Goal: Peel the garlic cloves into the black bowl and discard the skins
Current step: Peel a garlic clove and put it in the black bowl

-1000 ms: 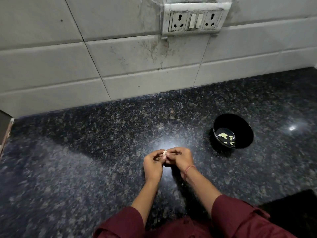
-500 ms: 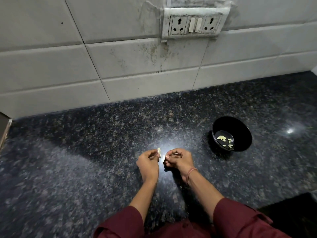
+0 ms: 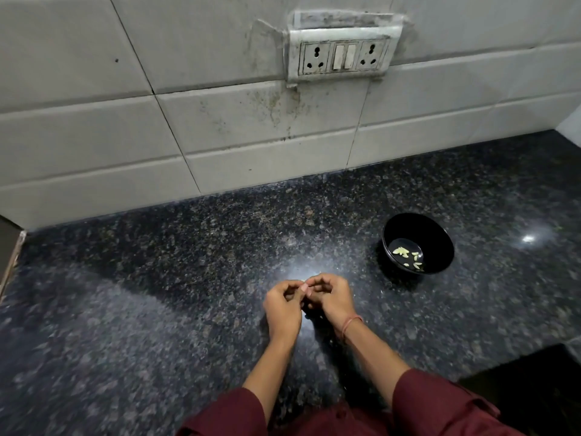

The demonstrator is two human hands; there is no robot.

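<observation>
My left hand (image 3: 283, 305) and my right hand (image 3: 330, 298) meet fingertip to fingertip just above the dark granite counter (image 3: 157, 294). Between their curled fingers they pinch a small garlic clove (image 3: 304, 287), mostly hidden by the fingers. A red thread band circles my right wrist. The black bowl (image 3: 438, 247) stands on the counter to the right of and beyond my hands. Several pale peeled cloves (image 3: 408, 259) lie at its bottom.
A grey tiled wall (image 3: 251, 127) with a socket-and-switch plate (image 3: 344, 56) rises behind the counter. A black slab (image 3: 531, 388) lies at the near right corner. The counter's left edge (image 3: 12, 256) meets a dark vertical surface.
Half a second ago my hands were slightly apart, the left one holding the clove. Now they have come back together on it. The view has tilted slightly.
</observation>
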